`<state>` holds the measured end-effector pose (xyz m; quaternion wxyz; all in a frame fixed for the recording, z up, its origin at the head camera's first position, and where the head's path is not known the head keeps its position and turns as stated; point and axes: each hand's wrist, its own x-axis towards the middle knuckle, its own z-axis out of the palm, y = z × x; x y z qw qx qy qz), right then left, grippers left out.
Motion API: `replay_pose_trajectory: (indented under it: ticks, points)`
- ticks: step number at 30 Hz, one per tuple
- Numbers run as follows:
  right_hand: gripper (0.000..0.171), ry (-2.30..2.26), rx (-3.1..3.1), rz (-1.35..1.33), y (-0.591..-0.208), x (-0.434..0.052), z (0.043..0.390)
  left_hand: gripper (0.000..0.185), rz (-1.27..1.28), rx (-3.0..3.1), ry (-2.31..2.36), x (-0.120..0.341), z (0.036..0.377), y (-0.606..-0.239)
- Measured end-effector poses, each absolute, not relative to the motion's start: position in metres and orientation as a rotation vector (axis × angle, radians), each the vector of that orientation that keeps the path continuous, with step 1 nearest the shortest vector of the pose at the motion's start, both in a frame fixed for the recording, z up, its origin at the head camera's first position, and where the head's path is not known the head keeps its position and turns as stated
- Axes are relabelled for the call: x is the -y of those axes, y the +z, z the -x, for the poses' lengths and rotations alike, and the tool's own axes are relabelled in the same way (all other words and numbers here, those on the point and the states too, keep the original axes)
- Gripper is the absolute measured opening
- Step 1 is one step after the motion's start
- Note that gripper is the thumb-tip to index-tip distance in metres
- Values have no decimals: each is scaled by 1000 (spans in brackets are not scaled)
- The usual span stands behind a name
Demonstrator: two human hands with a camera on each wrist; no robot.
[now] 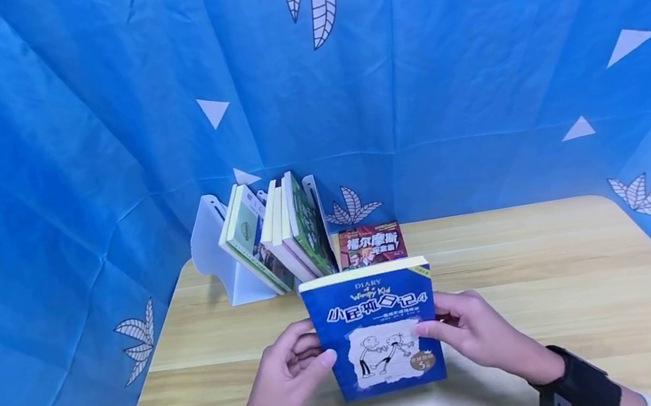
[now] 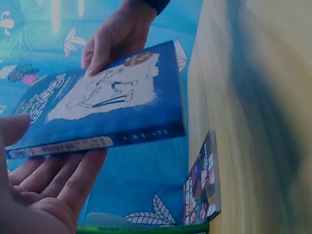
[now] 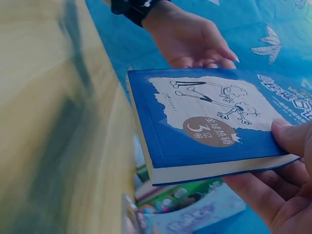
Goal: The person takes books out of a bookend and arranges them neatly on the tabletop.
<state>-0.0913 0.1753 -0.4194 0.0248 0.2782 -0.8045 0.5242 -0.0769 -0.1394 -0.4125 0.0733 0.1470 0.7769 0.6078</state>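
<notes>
both hands (image 1: 383, 355) grip the blue book (image 1: 375, 327) by its edges

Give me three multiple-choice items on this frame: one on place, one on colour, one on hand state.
1. Where does the red book lie?
A. flat on the table, right of the book stand
B. inside the stand
C. under the left hand

2. What colour is the cover of the held book?
A. green
B. blue
C. yellow

3. How is the held book gripped?
A. left hand alone
B. lying free on the table
C. both hands, the right hand too

Answers: 1 A, it rests flat on the wood beside the stand. 2 B, blue shows in all three views. 3 C, thumbs on the cover, fingers behind, one hand per side.
</notes>
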Motion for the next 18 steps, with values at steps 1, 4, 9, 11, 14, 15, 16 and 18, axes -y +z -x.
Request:
replay_pose_trajectory:
  ticks: [1,4,9,11,14,15,16,18]
  points:
    - [24,1615,2479,-849,-417,-177,92,40,-481,-2322,1859,142,78,-412]
    - [26,1627,2447,-806,-410,-185,96,40,-563,-2340,1918,149,81,-412]
    - [25,1649,2431,-674,-397,-201,105,41,-524,-2610,1867,161,97,-415]
    - [25,1650,2457,-586,-391,-208,108,42,-434,-2718,1856,167,105,-417]
    - [29,1656,2508,-444,-382,-221,115,47,-258,-2785,1892,177,117,-419]
    - [31,1652,2524,-399,-380,-225,118,49,-204,-2783,1921,180,121,-420]
    - [33,1646,2540,-356,-379,-230,121,50,-151,-2778,1944,184,125,-421]
    - [37,1631,2576,-273,-376,-239,127,53,-48,-2782,1952,190,133,-422]
